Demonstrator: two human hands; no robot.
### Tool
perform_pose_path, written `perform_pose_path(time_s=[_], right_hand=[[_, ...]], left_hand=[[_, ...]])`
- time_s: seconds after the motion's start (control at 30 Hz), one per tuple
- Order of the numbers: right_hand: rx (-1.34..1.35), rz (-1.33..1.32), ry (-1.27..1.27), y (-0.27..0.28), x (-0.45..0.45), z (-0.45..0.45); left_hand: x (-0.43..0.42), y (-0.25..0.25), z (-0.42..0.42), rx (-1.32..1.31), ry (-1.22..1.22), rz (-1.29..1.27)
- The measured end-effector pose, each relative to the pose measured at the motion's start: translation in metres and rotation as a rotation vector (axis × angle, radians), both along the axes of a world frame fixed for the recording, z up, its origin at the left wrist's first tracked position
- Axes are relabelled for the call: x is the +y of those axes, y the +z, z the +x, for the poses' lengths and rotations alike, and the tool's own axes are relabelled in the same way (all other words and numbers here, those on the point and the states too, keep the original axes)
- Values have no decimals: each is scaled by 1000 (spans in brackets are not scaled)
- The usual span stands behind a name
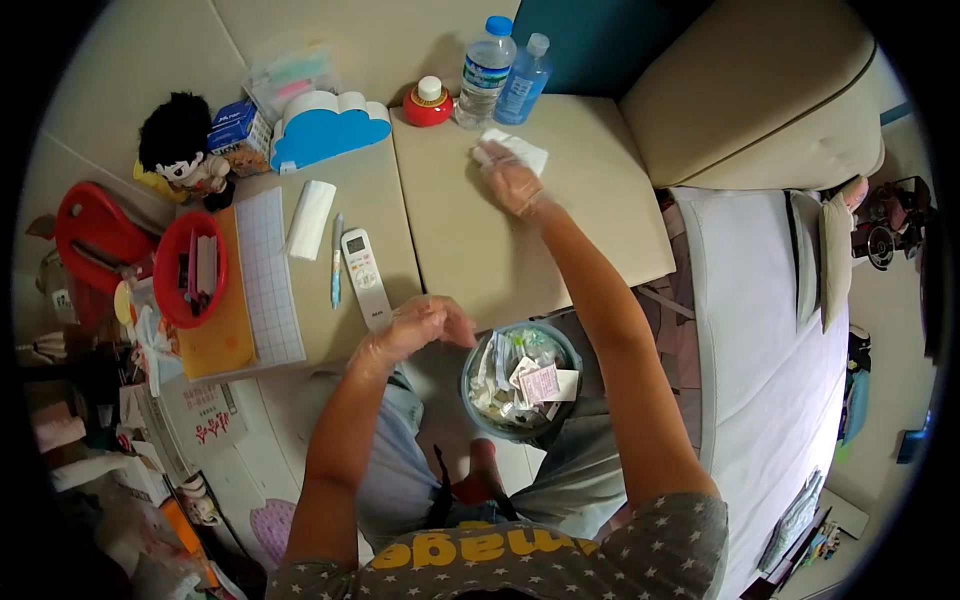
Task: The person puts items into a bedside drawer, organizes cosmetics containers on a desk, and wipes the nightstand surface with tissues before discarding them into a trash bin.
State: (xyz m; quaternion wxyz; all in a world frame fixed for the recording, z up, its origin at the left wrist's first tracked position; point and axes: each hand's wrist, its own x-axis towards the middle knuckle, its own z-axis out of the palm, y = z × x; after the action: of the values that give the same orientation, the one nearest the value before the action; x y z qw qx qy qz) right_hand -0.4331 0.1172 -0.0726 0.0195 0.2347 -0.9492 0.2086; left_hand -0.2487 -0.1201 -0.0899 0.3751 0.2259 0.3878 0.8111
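Note:
My right hand (513,183), in what looks like a thin clear plastic glove, presses a white tissue (522,150) on the beige padded surface (480,255). Its fingers are slightly blurred. My left hand (428,325), gloved likewise, hovers at the surface's front edge with fingers loosely bent and nothing visible in them. It is nearest to the lower end of a white remote control (364,272). Below and to its right stands a round bin (467,402) filled with crumpled wrappers, paper and a pink-and-white packet (539,383).
Along the back stand a red jar (428,107), a water bottle (484,80), a blue-liquid bottle (523,85) and a cloud-shaped box (331,138). On the left lie a white roll (311,218), a pen (337,265), gridded paper (268,270) and a red basket (172,300).

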Motion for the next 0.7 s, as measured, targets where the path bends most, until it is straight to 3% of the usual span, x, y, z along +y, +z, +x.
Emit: perform_pose_path(time_s=[0.03,0.1,0.2,0.27,0.3,0.37,0.47,0.5,0.53,0.57,0.6,0.67,0.7], right_hand=[[15,33,83,-3,-7,9],[19,-53,134,-4,-10,32],[-63,-109,302,-7,-5,74],[-444,-633,276,-21,-2,111],[-444,-634,268,-19,-1,129],[-317,-294,453,-9,7,163],[-179,-217,555,-2,22,215],[-697,-774,291,-14,24,247],[-1035,-970,113,-25,31,268],[-1559,-1472,42,-41,40,283],[-2072,-1912,-251,-58,48,297],[-2716,-2714,-486,-85,61,320],[-2824,-3280,-851,-92,63,330]], left_hand=[[0,-4,1,-6,-1,-3],[3,-16,-3,-128,234,186],[-4,-17,-12,-153,301,279],[-4,-10,-10,-161,275,271],[-3,-8,-8,-169,258,266],[1,-9,-5,-153,241,250],[3,-13,-5,-142,238,236],[3,-14,-7,-145,247,239],[3,-16,-8,-145,245,238],[3,-19,-9,-146,277,240],[2,-20,-9,-149,308,242],[3,-20,-9,-148,302,236],[3,-20,-9,-136,299,230]])
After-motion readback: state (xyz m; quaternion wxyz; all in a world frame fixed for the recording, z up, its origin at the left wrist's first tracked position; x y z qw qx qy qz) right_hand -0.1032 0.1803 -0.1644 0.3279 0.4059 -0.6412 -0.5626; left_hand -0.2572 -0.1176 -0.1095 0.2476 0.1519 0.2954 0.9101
